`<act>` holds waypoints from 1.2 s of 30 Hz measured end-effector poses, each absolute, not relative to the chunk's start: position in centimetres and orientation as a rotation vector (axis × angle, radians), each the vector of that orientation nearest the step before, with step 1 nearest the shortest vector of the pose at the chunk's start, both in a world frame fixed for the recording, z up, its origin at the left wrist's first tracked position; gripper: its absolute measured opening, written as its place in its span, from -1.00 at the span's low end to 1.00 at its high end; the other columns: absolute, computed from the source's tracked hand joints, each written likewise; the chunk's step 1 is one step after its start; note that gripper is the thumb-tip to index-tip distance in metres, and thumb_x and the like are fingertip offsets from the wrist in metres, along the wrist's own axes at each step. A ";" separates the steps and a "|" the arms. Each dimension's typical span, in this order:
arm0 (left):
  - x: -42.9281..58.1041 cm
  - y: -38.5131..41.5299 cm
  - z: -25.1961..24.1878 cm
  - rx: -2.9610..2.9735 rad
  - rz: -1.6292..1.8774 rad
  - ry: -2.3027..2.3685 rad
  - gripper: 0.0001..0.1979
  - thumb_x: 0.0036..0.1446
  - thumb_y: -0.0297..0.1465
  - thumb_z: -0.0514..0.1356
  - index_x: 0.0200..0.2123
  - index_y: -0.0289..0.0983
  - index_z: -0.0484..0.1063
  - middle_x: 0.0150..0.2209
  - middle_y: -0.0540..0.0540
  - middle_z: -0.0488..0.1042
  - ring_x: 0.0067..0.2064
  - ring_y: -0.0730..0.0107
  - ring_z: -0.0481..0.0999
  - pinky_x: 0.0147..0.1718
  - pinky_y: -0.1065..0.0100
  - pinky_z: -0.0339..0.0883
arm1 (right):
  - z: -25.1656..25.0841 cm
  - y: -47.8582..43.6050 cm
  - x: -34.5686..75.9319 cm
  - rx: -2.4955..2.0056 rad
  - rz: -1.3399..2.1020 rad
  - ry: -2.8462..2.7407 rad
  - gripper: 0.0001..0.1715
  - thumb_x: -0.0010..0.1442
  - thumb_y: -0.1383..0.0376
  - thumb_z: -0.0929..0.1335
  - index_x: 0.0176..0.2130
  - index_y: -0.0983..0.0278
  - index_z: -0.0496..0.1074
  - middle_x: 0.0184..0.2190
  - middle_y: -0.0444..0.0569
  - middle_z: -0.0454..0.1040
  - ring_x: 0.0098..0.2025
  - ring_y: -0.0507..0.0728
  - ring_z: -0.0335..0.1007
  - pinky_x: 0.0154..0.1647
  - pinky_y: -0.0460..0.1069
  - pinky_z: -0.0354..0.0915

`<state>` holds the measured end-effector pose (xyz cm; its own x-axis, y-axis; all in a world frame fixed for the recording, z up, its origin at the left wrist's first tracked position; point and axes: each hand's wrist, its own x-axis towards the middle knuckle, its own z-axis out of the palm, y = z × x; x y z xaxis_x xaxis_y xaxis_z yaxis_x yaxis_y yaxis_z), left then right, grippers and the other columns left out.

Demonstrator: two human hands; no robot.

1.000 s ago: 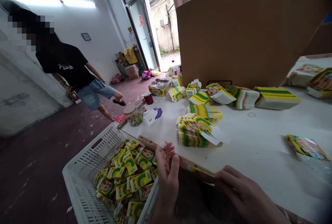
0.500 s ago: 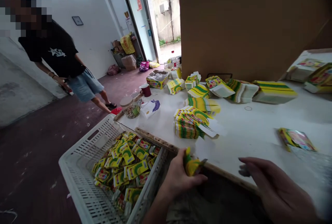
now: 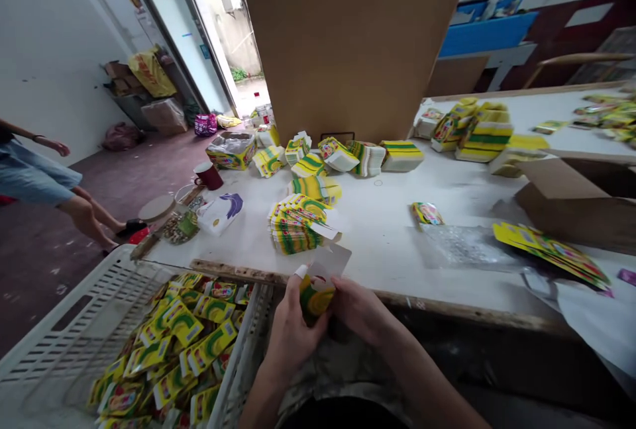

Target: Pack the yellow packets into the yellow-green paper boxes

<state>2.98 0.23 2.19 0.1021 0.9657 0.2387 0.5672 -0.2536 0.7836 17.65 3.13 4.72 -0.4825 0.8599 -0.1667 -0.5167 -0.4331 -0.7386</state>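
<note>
At the table's front edge my left hand (image 3: 293,330) is closed around a small yellow and green carton (image 3: 315,296) with its white flap raised. My right hand (image 3: 360,310) meets it from the right, its fingers pressed together at the carton's side; anything small inside them is hidden. Just beyond, a fanned stack of flat yellow cartons (image 3: 295,224) lies on the white table (image 3: 377,250). To the left of my hands, a white plastic basket (image 3: 59,343) holds many filled yellow packets (image 3: 183,323).
Carton stacks (image 3: 402,154) line the back by a large cardboard sheet (image 3: 342,45). At right are a clear plastic bag (image 3: 462,247), flat cartons (image 3: 551,250) and an open box (image 3: 576,197). A mug (image 3: 209,176) stands at left; a person's legs (image 3: 74,197) show beyond.
The view has turned right. My right hand has moved in from the right and now meets the carton in my left hand. The other person's legs have changed stance.
</note>
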 end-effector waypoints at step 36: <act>1.9 0.6 5.2 1.705 0.843 1.447 -0.50 -0.23 -0.34 0.38 -0.15 -0.23 0.34 -0.30 0.01 0.49 -0.31 0.31 0.48 -0.34 0.38 0.33 | 4.6 4.6 21.3 -0.934 1.108 -2.276 -0.70 0.27 0.18 0.25 -0.13 0.18 0.51 0.08 0.08 0.40 0.14 0.24 0.33 0.10 0.10 0.29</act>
